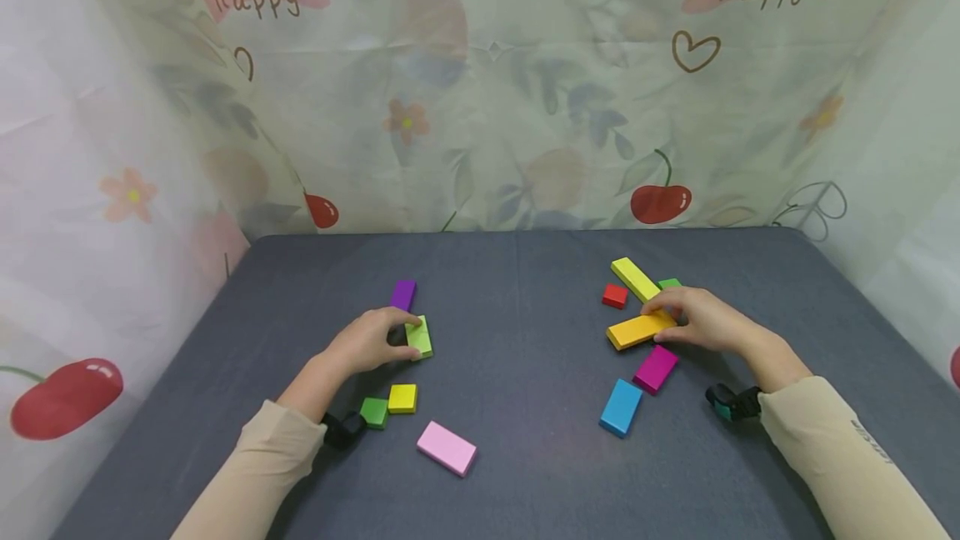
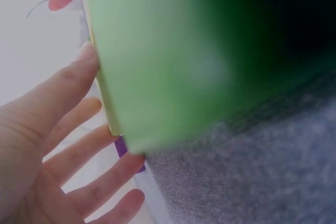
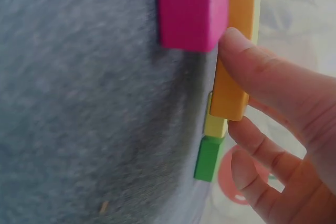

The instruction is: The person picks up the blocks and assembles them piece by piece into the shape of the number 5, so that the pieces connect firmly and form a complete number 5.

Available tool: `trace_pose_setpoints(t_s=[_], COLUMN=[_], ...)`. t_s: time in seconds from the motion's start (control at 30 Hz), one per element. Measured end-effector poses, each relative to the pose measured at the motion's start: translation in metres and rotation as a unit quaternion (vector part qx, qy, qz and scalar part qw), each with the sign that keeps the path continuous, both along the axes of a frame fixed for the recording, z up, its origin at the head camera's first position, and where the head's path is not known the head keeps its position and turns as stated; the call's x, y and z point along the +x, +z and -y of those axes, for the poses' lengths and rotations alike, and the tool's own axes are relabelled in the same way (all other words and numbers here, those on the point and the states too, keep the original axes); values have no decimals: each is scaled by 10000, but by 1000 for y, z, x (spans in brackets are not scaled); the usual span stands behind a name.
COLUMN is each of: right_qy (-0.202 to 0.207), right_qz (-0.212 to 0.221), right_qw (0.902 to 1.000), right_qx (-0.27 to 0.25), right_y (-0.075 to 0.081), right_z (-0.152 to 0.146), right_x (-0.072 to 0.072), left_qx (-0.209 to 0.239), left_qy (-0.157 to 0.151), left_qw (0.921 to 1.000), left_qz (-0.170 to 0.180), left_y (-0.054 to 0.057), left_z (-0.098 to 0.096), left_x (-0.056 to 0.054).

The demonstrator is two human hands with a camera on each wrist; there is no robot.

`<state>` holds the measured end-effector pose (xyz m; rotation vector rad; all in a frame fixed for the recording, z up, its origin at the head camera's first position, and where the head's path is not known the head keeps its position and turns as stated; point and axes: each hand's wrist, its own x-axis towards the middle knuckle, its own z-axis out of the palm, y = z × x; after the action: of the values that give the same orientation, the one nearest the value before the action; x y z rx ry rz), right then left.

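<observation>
On the left side of the table, my left hand (image 1: 366,340) pinches a light green block (image 1: 422,338) between thumb and fingers. A purple block (image 1: 403,294) lies just beyond it. Across the table, an orange block (image 1: 632,332) is held at its right end by my right hand (image 1: 703,322), thumb on the near side. The right wrist view shows the thumb against this orange block (image 3: 229,90), with a magenta block (image 3: 191,17) close by. A blurred green block (image 2: 152,61) fills much of the left wrist view and hides part of the left hand's grip.
Near the left wrist lie a green block (image 1: 374,412) and a yellow block (image 1: 402,398), with a pink block (image 1: 447,447) in front. Around the right hand are a long yellow block (image 1: 633,278), a red block (image 1: 615,297), a partly hidden green block (image 1: 669,282) and a blue block (image 1: 621,408).
</observation>
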<state>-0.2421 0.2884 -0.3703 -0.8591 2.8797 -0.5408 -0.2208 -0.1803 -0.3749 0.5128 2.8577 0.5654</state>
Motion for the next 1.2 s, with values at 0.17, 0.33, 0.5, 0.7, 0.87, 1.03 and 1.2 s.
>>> trace_pose_setpoints(t_s=[0.17,0.33,0.5,0.7,0.87,1.03,1.2], right_qy=[-81,50,108,286,302,168,5], right_qz=[-41,-226,-314,-495,-496,-537,-456], right_qw=[10000,9997,9994,9983,9983,9984,9989], right_qx=[21,7,-41,-92,-57,0,-82], right_y=[3,6,9,12,13,12,12], right_z=[9,22,40,64,86,106,122], right_x=[-2,-5,-10,-17,-23,-26,-29], left_qx=[17,27,2,-33,-23,-7,13], left_qy=[50,96,134,130,139,125,123], left_qw=[10000,9999,9999,9998,9998,9998,9998], left_qz=[13,50,77,114,149,162,150], left_y=[1,1,0,1,1,1,0], left_z=[0,-1,-1,-2,-2,-3,-3], left_x=[0,0,-1,-2,-3,-2,-2])
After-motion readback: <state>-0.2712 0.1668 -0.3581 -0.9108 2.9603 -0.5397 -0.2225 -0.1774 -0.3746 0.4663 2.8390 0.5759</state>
